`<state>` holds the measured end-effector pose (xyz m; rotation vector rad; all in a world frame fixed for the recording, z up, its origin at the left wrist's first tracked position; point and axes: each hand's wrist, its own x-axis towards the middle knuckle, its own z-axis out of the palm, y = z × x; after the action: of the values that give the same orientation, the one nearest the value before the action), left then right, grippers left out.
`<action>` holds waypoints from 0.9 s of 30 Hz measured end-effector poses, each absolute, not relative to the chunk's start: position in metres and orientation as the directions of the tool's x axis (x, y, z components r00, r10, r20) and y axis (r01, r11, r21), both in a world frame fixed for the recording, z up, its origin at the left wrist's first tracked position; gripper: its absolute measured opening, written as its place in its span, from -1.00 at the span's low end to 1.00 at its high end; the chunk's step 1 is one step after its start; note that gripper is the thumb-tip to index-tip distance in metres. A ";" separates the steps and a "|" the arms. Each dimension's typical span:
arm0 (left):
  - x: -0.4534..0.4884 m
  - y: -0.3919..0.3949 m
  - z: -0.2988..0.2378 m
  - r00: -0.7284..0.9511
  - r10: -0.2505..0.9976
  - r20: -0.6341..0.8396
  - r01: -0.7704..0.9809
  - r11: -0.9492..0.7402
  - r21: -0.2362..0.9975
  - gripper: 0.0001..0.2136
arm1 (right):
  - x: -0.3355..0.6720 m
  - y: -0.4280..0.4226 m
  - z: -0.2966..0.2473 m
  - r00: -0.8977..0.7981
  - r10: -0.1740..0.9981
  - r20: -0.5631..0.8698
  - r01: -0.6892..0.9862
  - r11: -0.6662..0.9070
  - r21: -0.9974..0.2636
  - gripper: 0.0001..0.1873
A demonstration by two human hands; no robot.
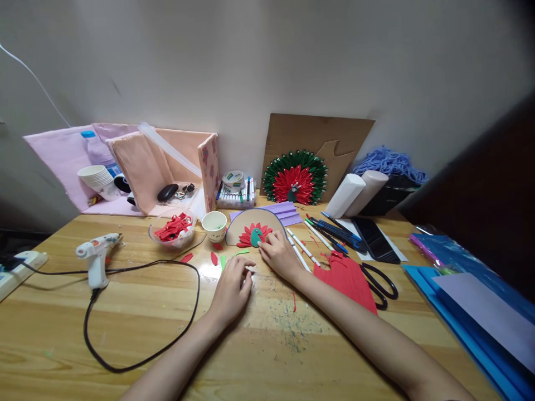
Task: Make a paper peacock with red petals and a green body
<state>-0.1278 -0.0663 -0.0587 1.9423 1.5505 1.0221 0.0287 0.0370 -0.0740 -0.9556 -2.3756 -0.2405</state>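
Note:
A half-round cardboard piece (238, 226) with a dark edge lies in the middle of the table. Red paper petals (247, 234) fan out on it around a green paper bird shape (255, 238). My right hand (276, 253) is at its lower right, fingers pinched together against the bird and petals; whatever may be between the fingertips is hidden. Just below and left, my left hand (232, 285) rests on the table with loosely bent fingers apart, holding nothing visible. Near it lie green paper scraps (223, 263) and a loose red petal (214, 258).
A glue gun (97, 259) stands left, its black cable looping across the table. A paper cup (214, 225) and a bowl of red scraps (173, 229) sit behind. Markers (303, 248), red paper (346, 281), scissors (382, 284) and a phone (375, 239) lie right.

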 end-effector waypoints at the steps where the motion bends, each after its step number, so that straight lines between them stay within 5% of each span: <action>1: -0.128 -0.066 -0.059 0.090 0.960 0.266 0.621 -0.263 0.738 -0.79 | 0.029 0.037 -0.074 -0.594 0.576 0.561 0.683 0.730 -0.026 -0.81; 27: -0.128 -0.066 -0.056 0.071 0.962 0.264 0.619 -0.250 0.744 -0.81 | 0.025 0.033 -0.076 -0.618 0.571 0.541 0.707 0.704 0.064 -0.79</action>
<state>-0.1278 -0.0660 -0.0561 1.9155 1.5657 1.0364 0.0250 0.0334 -0.0758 -0.9788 -2.4220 -0.3724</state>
